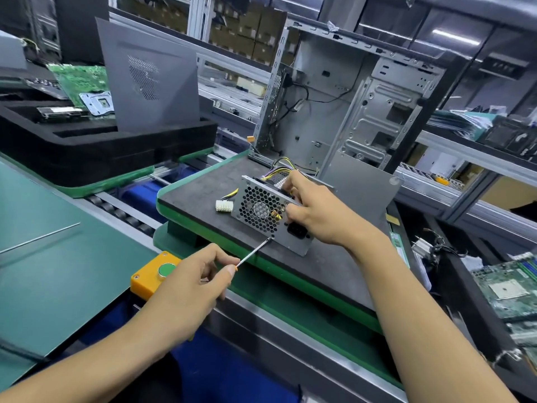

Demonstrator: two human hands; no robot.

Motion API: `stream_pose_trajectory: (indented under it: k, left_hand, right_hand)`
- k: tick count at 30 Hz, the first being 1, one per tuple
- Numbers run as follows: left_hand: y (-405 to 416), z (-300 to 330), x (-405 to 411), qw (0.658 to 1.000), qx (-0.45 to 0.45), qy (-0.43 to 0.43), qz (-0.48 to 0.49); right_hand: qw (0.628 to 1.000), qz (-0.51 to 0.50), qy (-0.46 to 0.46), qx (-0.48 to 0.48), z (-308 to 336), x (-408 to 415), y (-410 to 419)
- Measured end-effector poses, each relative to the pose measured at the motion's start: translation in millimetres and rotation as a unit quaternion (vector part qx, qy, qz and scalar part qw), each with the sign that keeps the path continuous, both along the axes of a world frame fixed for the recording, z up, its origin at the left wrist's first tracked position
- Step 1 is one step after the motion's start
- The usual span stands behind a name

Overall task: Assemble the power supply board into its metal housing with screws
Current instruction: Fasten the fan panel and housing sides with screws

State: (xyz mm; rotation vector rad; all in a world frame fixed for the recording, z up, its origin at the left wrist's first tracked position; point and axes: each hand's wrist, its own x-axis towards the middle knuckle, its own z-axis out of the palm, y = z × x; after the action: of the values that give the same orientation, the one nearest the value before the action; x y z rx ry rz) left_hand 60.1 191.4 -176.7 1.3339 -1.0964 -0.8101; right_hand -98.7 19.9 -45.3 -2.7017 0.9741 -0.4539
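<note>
The power supply's silver metal housing stands on a dark foam pad, its honeycomb fan grille facing me. My right hand grips the housing's top right edge and face. My left hand holds a thin screwdriver. The tip of the tool touches a screw hole at the lower edge of the grille face. Yellow and black wires come out behind the housing, and a white connector lies to its left. The board inside is hidden.
An open grey computer case stands upright behind the pad. An orange box with a green button sits just left of my left hand. Black foam trays with a grey panel lie far left, and circuit boards at right.
</note>
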Motion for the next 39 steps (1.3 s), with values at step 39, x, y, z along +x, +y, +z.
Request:
stream_pose_trajectory:
  k: [39]
  left_hand:
    - [13,32,-14,0.908,-0.078,-0.398,0.105]
  right_hand:
    - [1.0,-0.008,0.013,0.015,0,3,8]
